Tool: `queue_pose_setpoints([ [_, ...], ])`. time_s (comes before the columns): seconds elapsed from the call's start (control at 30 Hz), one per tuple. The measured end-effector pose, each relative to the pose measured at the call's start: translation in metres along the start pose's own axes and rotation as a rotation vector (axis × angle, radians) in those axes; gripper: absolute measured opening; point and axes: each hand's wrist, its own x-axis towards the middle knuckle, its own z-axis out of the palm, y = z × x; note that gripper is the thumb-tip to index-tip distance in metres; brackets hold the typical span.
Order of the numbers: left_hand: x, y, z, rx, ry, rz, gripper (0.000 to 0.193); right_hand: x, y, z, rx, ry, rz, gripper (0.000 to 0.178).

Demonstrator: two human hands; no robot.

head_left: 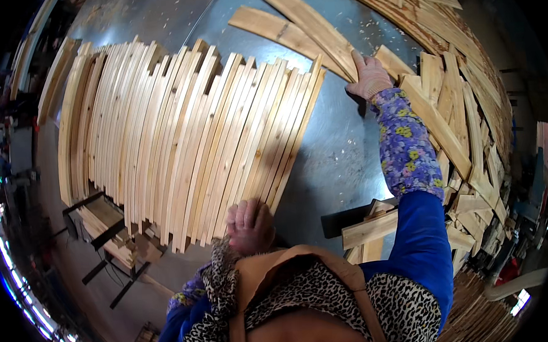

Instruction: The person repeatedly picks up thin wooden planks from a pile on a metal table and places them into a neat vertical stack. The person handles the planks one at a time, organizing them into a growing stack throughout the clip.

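Observation:
A wide row of pale wooden strips (180,145) lies side by side on the blue-grey metal table (341,146). My left hand (251,227) rests at the near ends of the rightmost strips, its fingers slightly apart and bent over them; the palm is hidden. Stretched out ahead to the right, my right hand (369,76) has its thumb and fingers around the near end of a long wooden board (310,30). That board crosses over another board (279,37) lying flat on the table. A shorter piece (394,62) is just right of my right hand.
Jumbled boards and offcuts (451,118) are heaped along the right side. Short pieces (370,228) sit near a dark bar (332,223) at the table's near right. Black metal supports (107,235) with more wood stand at the lower left. Wood chips dot the table.

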Motion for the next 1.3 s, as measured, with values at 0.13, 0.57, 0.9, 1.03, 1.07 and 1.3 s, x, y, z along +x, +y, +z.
queue_pose_setpoints([
  [0.13,0.016,0.022,-0.046,0.145,-0.140,0.084,0.022,-0.016,0.001,0.000,0.037,-0.148,0.169,0.104],
  [0.57,-0.017,0.001,-0.036,-0.051,0.160,0.143,0.068,-0.301,-0.080,0.148,1.724,-0.148,0.395,0.076],
  [0.9,-0.122,-0.228,-0.168,-0.004,0.775,-0.902,0.073,-0.367,-0.250,0.118,1.004,-0.249,0.217,0.090],
  [1.03,-0.157,-0.336,-0.173,-0.387,0.430,-0.953,0.067,-0.320,-0.236,0.118,1.391,0.059,0.298,0.085],
  [1.07,-0.162,-0.330,-0.167,-0.389,0.444,-0.929,0.062,-0.311,-0.246,0.093,1.323,0.099,0.460,0.086],
  [1.3,-0.192,-0.224,-0.126,-0.107,0.384,-0.760,0.056,-0.276,-0.171,0.068,1.937,-0.015,0.880,0.071],
])
